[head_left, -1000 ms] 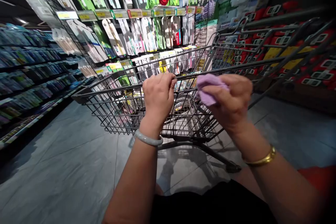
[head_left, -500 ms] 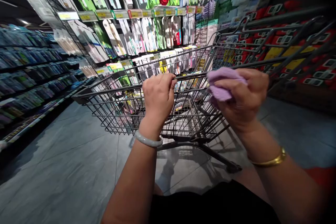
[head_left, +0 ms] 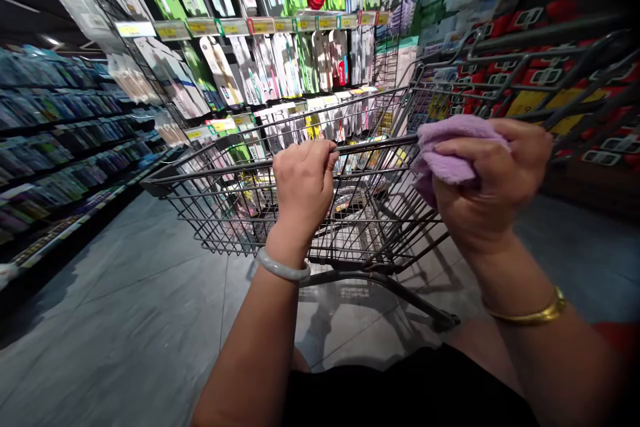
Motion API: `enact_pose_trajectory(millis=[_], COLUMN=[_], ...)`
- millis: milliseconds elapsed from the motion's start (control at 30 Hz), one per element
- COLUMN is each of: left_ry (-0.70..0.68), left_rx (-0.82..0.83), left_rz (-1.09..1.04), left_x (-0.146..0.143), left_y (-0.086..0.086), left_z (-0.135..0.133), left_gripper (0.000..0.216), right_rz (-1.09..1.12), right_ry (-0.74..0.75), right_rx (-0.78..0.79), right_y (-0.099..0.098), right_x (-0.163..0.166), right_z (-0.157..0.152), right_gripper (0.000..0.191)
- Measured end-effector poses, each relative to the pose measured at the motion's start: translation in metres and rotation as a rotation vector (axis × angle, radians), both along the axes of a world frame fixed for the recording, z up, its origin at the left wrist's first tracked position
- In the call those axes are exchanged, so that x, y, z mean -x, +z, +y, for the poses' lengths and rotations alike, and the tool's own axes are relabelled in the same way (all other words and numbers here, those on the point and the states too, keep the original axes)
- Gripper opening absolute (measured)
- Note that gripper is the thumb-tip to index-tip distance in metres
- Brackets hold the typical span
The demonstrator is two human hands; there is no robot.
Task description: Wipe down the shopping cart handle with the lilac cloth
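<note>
A dark metal shopping cart (head_left: 210,213) stands side-on in front of me. My left hand (head_left: 305,177), with a grey bangle at the wrist, is wrapped over the cart's top rail near its middle. Bunched in my right hand (head_left: 500,180) is a purple cloth (head_left: 455,147), its fingers closed round it. The cloth covers the rail's right part and appears wrapped about it. Below my right hand, a gold bracelet circles the wrist. The rail under the cloth is hidden.
Behind the cart rises a rack of packaged toothbrush-like goods (head_left: 280,67) with price tags. Another stocked shelf (head_left: 65,140) runs along the left. Red-packed goods (head_left: 540,80) are stacked at the right, past the cart's handle end. Grey tiled floor (head_left: 135,307) lies below.
My right hand has slid to the right along the rail with the purple cloth. My left hand keeps its hold on the rail. The view has shifted slightly.
</note>
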State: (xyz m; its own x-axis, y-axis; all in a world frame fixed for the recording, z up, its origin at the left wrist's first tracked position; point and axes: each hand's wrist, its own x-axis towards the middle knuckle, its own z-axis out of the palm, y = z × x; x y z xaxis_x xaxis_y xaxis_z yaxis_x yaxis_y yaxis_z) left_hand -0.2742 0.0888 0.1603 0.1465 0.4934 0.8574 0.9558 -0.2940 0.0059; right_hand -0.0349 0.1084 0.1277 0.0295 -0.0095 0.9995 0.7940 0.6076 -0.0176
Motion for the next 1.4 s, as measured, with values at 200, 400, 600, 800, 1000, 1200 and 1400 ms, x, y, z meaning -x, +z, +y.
enact_pose_trajectory(millis=[200,400,600,800,1000,1200,1400], left_ry=[0.014,0.011,0.014,0.007,0.012,0.005,0.009], left_rx=[-0.004,-0.011,-0.011,0.0,-0.009,-0.01,-0.012], left_rz=[-0.003,0.001,0.008,-0.003,0.013,-0.002,0.0], left_x=[-0.001,0.001,0.0,0.002,0.001,0.001,0.003], left_y=[0.0,0.0,0.0,0.001,0.0,0.0,0.0], left_z=[0.0,0.0,-0.001,-0.001,-0.001,-0.001,-0.001], left_gripper=[0.021,0.02,0.021,0.021,0.021,0.021,0.023], right_rz=[-0.168,-0.08,-0.037,-0.201,0.035,-0.123,-0.133], right_ry=[-0.028,-0.007,-0.019,0.002,0.013,-0.017,0.022], right_rx=[0.011,-0.04,-0.041,-0.058,-0.072,-0.025,-0.009], right_y=[-0.01,0.003,-0.002,-0.003,0.006,-0.013,-0.005], right_x=[0.022,-0.009,0.0,0.009,-0.018,0.018,0.011], right_z=[-0.004,0.002,0.001,0.0,0.002,-0.001,-0.005], right_gripper=[0.017,0.024,0.026,0.021,0.026,0.021,0.024])
